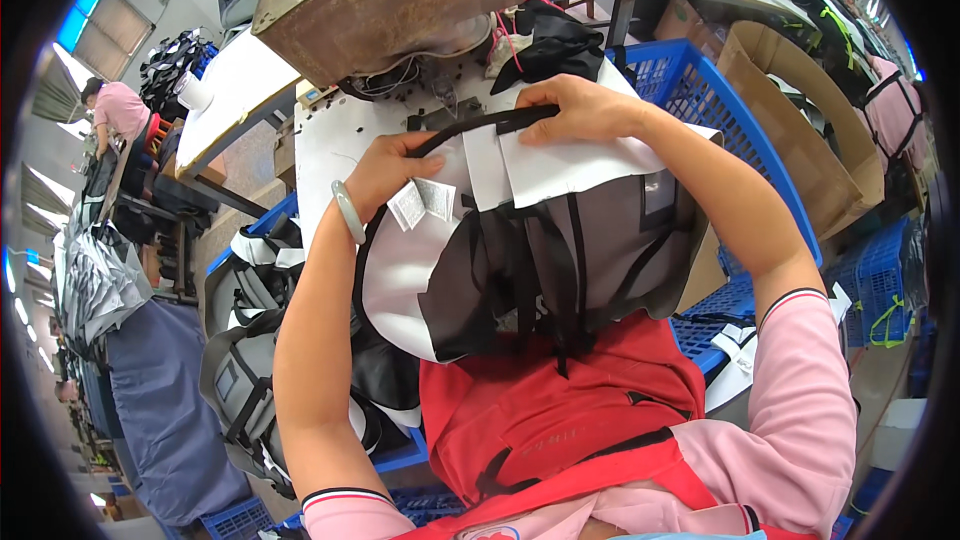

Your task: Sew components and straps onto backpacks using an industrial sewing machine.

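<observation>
A half-sewn grey bag (pixel 622 250) with white lining and black straps lies across my lap and the table edge. Along its upper rim runs a black binding strip (pixel 480 123), arched between my hands. My left hand (pixel 388 176) pinches this strip at its left end, beside a folded white label (pixel 424 202). Fingers of my right hand (pixel 580 112) close on the strip at the other end, with the thumb over the white lining (pixel 575 162). Just beyond the strip stands a worn, brownish sewing machine (pixel 390 10); its needle area is partly hidden.
Black cloth (pixel 560 40) lies right of the machine. A blue plastic crate (pixel 745 130) and a large cardboard box (pixel 800 120) stand to the right. More grey bags (pixel 240 390) are piled at my left. A person in pink (pixel 122 108) works far left.
</observation>
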Available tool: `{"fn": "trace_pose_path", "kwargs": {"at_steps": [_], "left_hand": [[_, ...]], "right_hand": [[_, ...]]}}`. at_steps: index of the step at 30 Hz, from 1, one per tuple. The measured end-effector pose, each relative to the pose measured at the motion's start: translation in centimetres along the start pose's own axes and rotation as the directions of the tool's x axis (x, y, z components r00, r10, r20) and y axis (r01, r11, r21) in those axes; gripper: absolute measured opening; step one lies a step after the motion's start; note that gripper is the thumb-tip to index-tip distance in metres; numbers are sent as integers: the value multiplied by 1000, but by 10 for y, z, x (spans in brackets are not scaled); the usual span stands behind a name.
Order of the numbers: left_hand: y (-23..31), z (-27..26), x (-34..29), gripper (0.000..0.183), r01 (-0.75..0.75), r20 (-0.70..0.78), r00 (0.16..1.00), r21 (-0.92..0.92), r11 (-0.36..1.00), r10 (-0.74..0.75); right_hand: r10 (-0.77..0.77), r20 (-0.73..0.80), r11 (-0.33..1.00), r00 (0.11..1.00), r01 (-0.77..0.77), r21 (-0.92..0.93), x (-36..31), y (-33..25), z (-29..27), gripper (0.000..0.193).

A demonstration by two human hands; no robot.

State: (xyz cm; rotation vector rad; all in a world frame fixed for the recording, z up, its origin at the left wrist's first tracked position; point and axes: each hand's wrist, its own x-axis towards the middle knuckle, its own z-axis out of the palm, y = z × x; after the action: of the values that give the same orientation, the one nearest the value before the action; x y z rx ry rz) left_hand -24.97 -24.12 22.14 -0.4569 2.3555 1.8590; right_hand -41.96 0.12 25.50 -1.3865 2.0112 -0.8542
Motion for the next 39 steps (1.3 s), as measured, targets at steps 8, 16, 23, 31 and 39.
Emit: {"fn": "trace_pose_path", "kwargs": {"at_steps": [8,16,23,31,39], "left_hand": [[-2,-7,8,44,6,-20,1000,-7,1000,-6],[6,-6,9,50,-11,-51,999,18,1000,12],[-34,-32,-14,52,-107,-182,973,202,973,145],[-131,62,-92,34,-55,-46,998,-228,972,46],[-131,101,-101,33,-80,-37,997,-303,950,72]], "right_hand": [[-20,-37,998,999,18,-55,13,14,-2,49],[15,-62,1000,998,-16,-22,25,19,-4,57],[-104,-307,984,946,53,-171,-20,32,0,40],[-44,-520,999,853,53,3,-240,5,43,30],[144,-989,970,-31,-193,148,-471,-24,-61,28]]}}
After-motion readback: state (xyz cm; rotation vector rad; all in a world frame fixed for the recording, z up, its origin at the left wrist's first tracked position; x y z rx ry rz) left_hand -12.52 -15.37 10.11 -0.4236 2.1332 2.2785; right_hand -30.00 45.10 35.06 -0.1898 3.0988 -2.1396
